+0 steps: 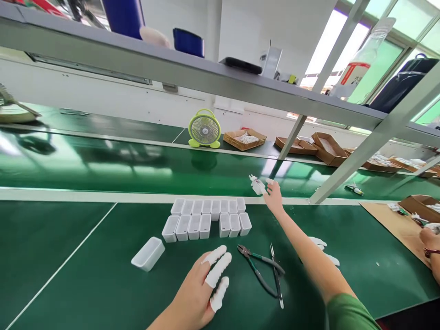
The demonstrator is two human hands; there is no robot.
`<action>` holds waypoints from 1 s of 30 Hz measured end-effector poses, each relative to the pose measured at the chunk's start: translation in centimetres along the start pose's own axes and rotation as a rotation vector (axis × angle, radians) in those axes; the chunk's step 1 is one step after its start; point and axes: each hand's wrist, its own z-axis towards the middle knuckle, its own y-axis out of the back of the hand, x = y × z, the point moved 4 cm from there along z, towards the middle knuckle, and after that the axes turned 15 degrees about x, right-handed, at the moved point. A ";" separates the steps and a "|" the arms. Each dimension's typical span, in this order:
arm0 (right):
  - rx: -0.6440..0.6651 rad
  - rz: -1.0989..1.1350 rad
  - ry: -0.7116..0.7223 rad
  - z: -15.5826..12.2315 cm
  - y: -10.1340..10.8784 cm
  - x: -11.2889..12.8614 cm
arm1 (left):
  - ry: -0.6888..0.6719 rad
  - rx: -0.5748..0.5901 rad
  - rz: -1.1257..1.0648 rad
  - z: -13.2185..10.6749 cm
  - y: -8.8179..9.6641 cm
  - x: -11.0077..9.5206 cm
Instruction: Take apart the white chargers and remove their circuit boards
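My right hand (273,196) is stretched far forward to the edge of the conveyor belt and pinches a small white plastic part (257,184) between its fingertips. Nearer me, my left hand (202,288) rests low over the green mat with its fingers extended; three of them wear white finger cots. It holds nothing. Two rows of small white plastic housings (209,217) stand in front of the left hand, and one more housing (148,253) lies apart to the left. Green-handled cutting pliers (258,266) and tweezers (276,275) lie between my arms.
A green conveyor belt (103,160) runs across behind the mat. A yellow-green desk fan (204,129) and cardboard trays of parts (244,139) stand beyond it. Slanted metal struts (374,137) hold a shelf overhead. Another person's hand (431,247) works over cardboard at the right edge.
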 end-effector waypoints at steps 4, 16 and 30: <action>0.336 0.162 0.003 -9.8 -3.5 1.2 | 0.105 0.127 -0.212 -0.4 -0.7 0.0; 1.029 1.131 -0.178 -20.4 -10.6 -0.5 | 0.304 0.272 -0.850 0.1 -4.5 -1.8; 0.880 1.215 -0.272 -19.3 -9.1 0.2 | 0.505 0.119 -1.034 0.2 -3.0 2.0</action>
